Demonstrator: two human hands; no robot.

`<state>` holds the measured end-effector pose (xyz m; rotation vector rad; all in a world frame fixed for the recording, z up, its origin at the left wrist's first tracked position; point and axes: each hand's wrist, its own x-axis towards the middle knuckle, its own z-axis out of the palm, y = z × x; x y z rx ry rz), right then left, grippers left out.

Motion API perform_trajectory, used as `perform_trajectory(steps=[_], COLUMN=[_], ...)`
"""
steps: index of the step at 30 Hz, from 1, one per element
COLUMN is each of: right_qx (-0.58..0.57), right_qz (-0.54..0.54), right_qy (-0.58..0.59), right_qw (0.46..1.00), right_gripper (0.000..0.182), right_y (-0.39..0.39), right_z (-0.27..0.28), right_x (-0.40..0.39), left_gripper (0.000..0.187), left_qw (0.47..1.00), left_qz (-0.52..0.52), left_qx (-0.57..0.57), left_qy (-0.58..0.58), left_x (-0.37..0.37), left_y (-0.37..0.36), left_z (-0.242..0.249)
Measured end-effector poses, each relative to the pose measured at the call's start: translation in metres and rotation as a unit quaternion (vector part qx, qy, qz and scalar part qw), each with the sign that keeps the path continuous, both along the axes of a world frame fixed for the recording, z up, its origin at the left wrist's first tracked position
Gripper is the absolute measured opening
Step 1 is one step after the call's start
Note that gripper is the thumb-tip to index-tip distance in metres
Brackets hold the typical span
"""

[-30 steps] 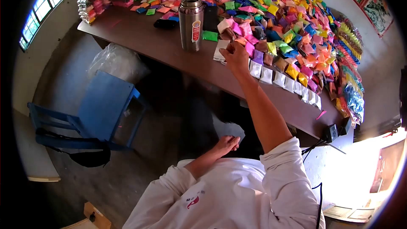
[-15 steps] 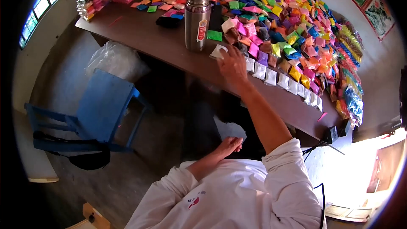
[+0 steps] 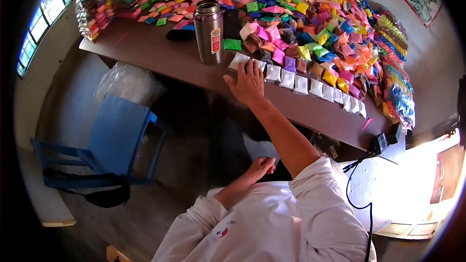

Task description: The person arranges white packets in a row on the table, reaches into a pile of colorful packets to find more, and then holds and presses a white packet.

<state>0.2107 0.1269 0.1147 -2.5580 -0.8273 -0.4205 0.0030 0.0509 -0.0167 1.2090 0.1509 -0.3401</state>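
My right hand [image 3: 248, 85] reaches over the table's near edge, palm down, with fingers stretched and thumb spread to the left. Its fingertips rest on or just over the left end of a row of small white packets [image 3: 301, 85]. One white packet [image 3: 237, 61] shows beside the fingers; part of the row there is covered by the hand. My left hand [image 3: 261, 169] stays low in front of my body, its fingers curled loosely closed, and nothing shows in it.
A steel flask [image 3: 208, 39] without a lid stands left of the white row, beside a green packet [image 3: 232, 44]. Many colourful packets [image 3: 320, 34] pile across the brown table [image 3: 160, 56]. A blue chair [image 3: 119, 126] stands left; a black cable [image 3: 347, 184] hangs right.
My right hand has gone from bent fingers on a white packet to flat, spread fingers at the same end of the row. The view has shifted slightly; my left hand stays put.
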Motion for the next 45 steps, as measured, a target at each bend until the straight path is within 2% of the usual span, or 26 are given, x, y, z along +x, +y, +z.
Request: perform_trajectory(steps=[3, 5, 8, 9, 12, 19, 23, 27, 29, 32, 33, 35, 39, 43, 45], right_qx=[0.049, 0.080, 0.116, 0.117, 0.077, 0.022, 0.080, 0.079, 0.081, 0.076, 0.076, 0.036, 0.059, 0.095, 0.110], right_qz=[0.032, 0.033, -0.042, -0.045, -0.146, -0.124, -0.089, -0.142, -0.170, -0.174, -0.178, -0.187, -0.171, -0.173, -0.196], right_qy=[0.021, -0.012, -0.086, -0.086, -0.070, -0.065, -0.022, -0.105, -0.106, 0.022, 0.019, -0.064, -0.010, -0.016, -0.056], right_qw=[0.998, 0.996, 0.989, 0.988, 0.984, 0.990, 0.993, 0.981, 0.976, 0.981, 0.981, 0.980, 0.983, 0.980, 0.973], right_gripper=[0.072, 0.068, 0.059, 0.059, 0.064, 0.074, 0.075, 0.070, 0.068, 0.069, 0.069, 0.069, 0.070, 0.065, 0.063], right_y=[-0.004, -0.015, -0.045, -0.058, -0.090, -0.088, -0.098, -0.145, -0.169, -0.189, -0.189, -0.182, -0.164, -0.174, -0.195], right_z=[0.003, 0.006, 0.024, 0.023, 0.010, -0.006, 0.000, 0.021, 0.012, 0.012, 0.007, -0.009, -0.003, 0.007, 0.016], right_x=[0.006, 0.008, -0.002, -0.002, -0.001, 0.000, 0.004, 0.003, 0.012, 0.015, 0.014, 0.013, 0.009, 0.013, 0.016], left_gripper=[0.044, 0.044, 0.043, 0.043, 0.044, 0.043, 0.043, 0.042, 0.042, 0.038, 0.038, 0.038, 0.038, 0.037, 0.038], left_qw=[1.000, 1.000, 1.000, 1.000, 0.999, 0.997, 0.999, 0.998, 0.997, 0.995, 0.995, 0.995, 0.995, 0.996, 0.996], left_qz=[0.004, 0.015, 0.012, 0.009, -0.006, -0.015, 0.000, -0.006, -0.019, -0.027, -0.030, -0.042, -0.033, -0.008, 0.005], left_qx=[0.005, 0.003, 0.004, 0.005, 0.035, 0.067, 0.049, 0.057, 0.064, 0.070, 0.070, 0.062, 0.070, 0.057, 0.047], left_qy=[0.029, 0.023, 0.012, 0.012, -0.016, -0.017, 0.006, 0.034, 0.034, 0.070, 0.067, 0.063, 0.055, 0.062, 0.079], left_x=[0.001, 0.000, 0.000, 0.001, 0.001, 0.004, 0.002, 0.003, 0.004, 0.005, 0.007, 0.009, 0.007, 0.005, 0.006], left_y=[-0.001, 0.000, 0.000, 0.001, -0.002, -0.005, -0.004, -0.004, -0.004, -0.008, -0.009, -0.009, -0.008, -0.008, -0.008], left_z=[0.005, 0.009, 0.006, 0.004, 0.000, 0.005, 0.006, 0.004, -0.006, 0.001, 0.000, -0.006, -0.001, -0.005, -0.008])
